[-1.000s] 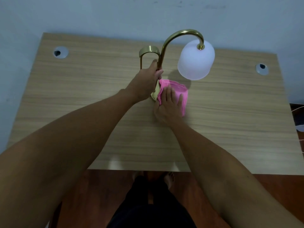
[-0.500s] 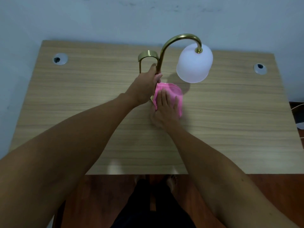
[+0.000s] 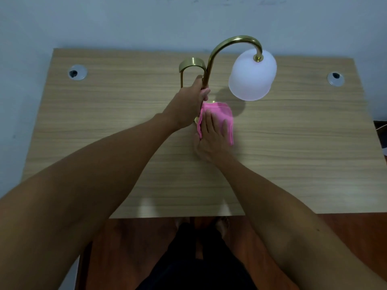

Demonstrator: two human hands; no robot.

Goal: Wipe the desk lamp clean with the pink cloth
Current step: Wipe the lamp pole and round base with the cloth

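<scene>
A desk lamp stands mid-desk: a curved brass stem (image 3: 211,59), a white frosted shade (image 3: 252,77) hanging at the right, and a smaller brass arch (image 3: 191,63) behind. My left hand (image 3: 188,103) is closed around the lower stem. The pink cloth (image 3: 219,116) lies over the lamp's base, which is almost fully hidden. My right hand (image 3: 211,137) presses flat on the cloth, fingers spread, pointing away from me.
The wooden desk (image 3: 104,126) has a cable grommet at the back left (image 3: 77,72) and another at the back right (image 3: 335,79). A pale wall runs behind it. My bare feet show on the reddish floor below the front edge.
My right hand and the cloth slid slightly left and back over the base. My left hand kept its hold on the stem. The camera view shifted a little.
</scene>
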